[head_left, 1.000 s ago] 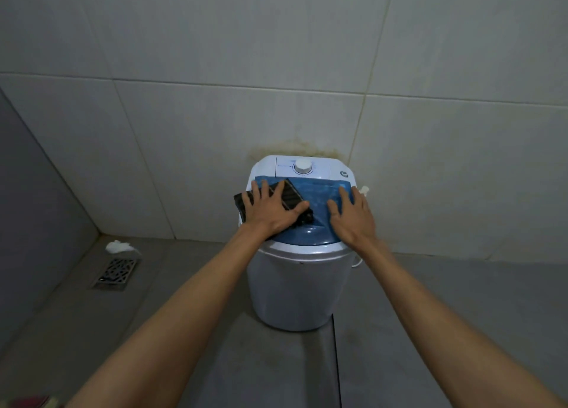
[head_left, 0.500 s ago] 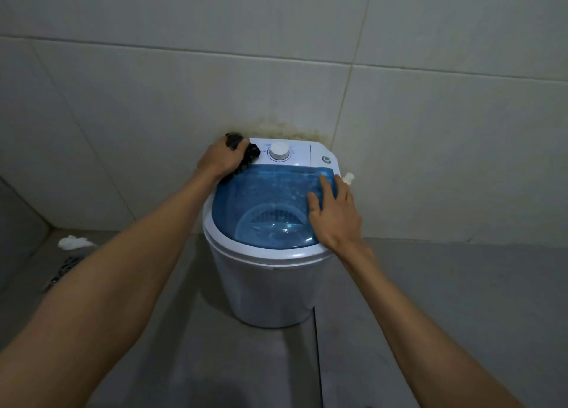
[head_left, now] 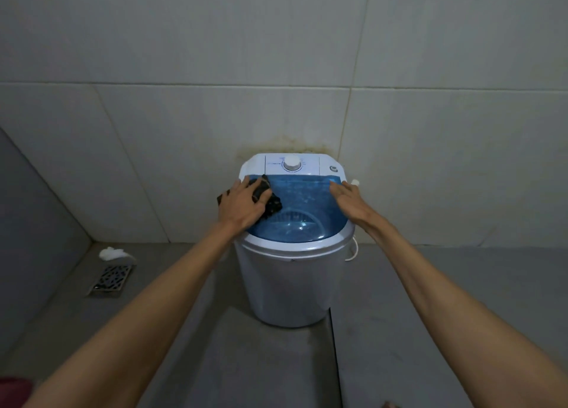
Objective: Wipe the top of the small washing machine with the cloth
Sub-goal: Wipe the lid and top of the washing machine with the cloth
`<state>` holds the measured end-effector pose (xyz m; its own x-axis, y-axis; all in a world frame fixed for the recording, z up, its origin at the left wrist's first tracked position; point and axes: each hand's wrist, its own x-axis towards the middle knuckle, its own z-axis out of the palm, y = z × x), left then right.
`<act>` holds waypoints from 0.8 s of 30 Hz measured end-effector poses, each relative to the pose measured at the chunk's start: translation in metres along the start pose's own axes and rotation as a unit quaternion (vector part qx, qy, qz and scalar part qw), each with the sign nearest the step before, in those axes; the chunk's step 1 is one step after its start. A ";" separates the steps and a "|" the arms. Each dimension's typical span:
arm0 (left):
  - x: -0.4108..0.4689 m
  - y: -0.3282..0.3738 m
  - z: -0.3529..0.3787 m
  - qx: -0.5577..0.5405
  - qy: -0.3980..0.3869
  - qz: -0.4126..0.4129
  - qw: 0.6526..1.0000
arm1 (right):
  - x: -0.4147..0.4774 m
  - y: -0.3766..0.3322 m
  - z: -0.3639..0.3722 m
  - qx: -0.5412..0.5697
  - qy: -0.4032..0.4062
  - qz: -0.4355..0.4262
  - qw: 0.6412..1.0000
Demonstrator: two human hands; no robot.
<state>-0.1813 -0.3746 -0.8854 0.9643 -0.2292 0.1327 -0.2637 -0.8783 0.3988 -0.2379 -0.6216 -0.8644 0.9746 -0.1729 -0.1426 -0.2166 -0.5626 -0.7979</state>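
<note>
The dark cloth (head_left: 266, 199) is bunched under the left hand (head_left: 242, 204), whose grip is closed loosely over it, pressed onto the blue lid (head_left: 302, 204) of the small washing machine (head_left: 292, 272). Just beyond the grip lies the white control panel (head_left: 292, 163). The right hand (head_left: 349, 197) lies flat and open, holding nothing. The cloth is judged soft and light, best gathered in the palm; the lid looks smooth, probably slippery.

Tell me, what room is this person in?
Probably a bathroom or wash area: pale wall tiles, a metal floor drain, and a small washing machine standing against the wall.
</note>
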 end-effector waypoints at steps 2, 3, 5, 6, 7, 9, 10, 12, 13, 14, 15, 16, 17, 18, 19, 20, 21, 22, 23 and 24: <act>-0.021 -0.001 0.000 -0.019 0.020 -0.002 1.000 | -0.007 -0.001 -0.004 0.018 -0.010 -0.014 1.000; -0.030 0.000 0.001 -0.027 0.031 -0.004 0.999 | -0.009 -0.001 -0.004 0.005 -0.008 -0.019 1.000; -0.047 0.005 -0.001 -0.039 0.056 -0.002 0.998 | -0.013 0.001 -0.001 -0.042 0.009 -0.032 0.999; -0.054 0.008 -0.003 -0.035 0.063 0.004 0.997 | -0.014 0.002 0.000 -0.064 0.016 -0.033 0.997; -0.058 0.013 -0.005 -0.024 0.063 0.017 0.998 | -0.013 0.005 0.001 -0.073 0.018 -0.038 0.996; -0.064 0.026 -0.007 0.000 0.042 0.061 0.997 | -0.019 0.004 0.000 -0.083 0.024 -0.046 0.995; -0.066 0.035 -0.007 0.010 0.026 0.090 0.996 | -0.023 0.002 -0.001 -0.082 0.027 -0.049 0.995; -0.070 0.054 -0.003 0.030 0.005 0.138 0.990 | -0.031 -0.001 -0.004 -0.088 0.032 -0.050 0.994; -0.073 0.062 0.001 0.038 0.006 0.149 0.988 | -0.035 -0.002 -0.006 -0.092 0.031 -0.042 0.994; -0.075 0.069 0.005 0.043 0.013 0.147 0.988 | -0.037 -0.002 -0.008 -0.095 0.027 -0.030 0.995; -0.076 0.073 0.009 0.046 0.025 0.139 0.989 | -0.036 -0.002 -0.010 -0.095 0.026 -0.022 0.995; -0.077 0.076 0.011 0.050 0.034 0.131 0.990 | -0.036 -0.001 -0.013 -0.095 0.027 -0.018 0.995; -0.075 0.077 0.012 0.058 0.041 0.129 0.989 | -0.036 0.000 -0.015 -0.100 0.029 -0.019 0.994; -0.073 0.076 0.012 0.072 0.047 0.134 0.987 | -0.037 0.002 -0.017 -0.113 0.029 -0.019 0.993; -0.069 0.073 0.011 0.092 0.048 0.142 0.984 | -0.038 0.004 -0.019 -0.129 0.024 -0.020 0.991; -0.065 0.068 0.008 0.115 0.049 0.149 0.981 | -0.037 0.006 -0.019 -0.141 0.018 -0.024 0.990; -0.061 0.063 0.005 0.135 0.054 0.149 0.978 | -0.036 0.008 -0.021 -0.152 0.011 -0.029 0.988; -0.058 0.059 0.002 0.150 0.067 0.139 0.977 | -0.034 0.010 -0.022 -0.158 0.005 -0.027 0.987; -0.056 0.057 0.002 0.155 0.079 0.119 0.978 | -0.032 0.011 -0.023 -0.161 0.003 -0.024 0.987; -0.056 0.061 0.003 0.151 0.085 0.094 0.980 | -0.030 0.013 -0.024 -0.165 0.001 -0.019 0.986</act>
<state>-0.2511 -0.4161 -0.8710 0.8744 -0.3480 0.3381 -0.3916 -0.9176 0.0684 -0.2710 -0.6430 -0.8566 0.9824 -0.1478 -0.1146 -0.1868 -0.8006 -0.5694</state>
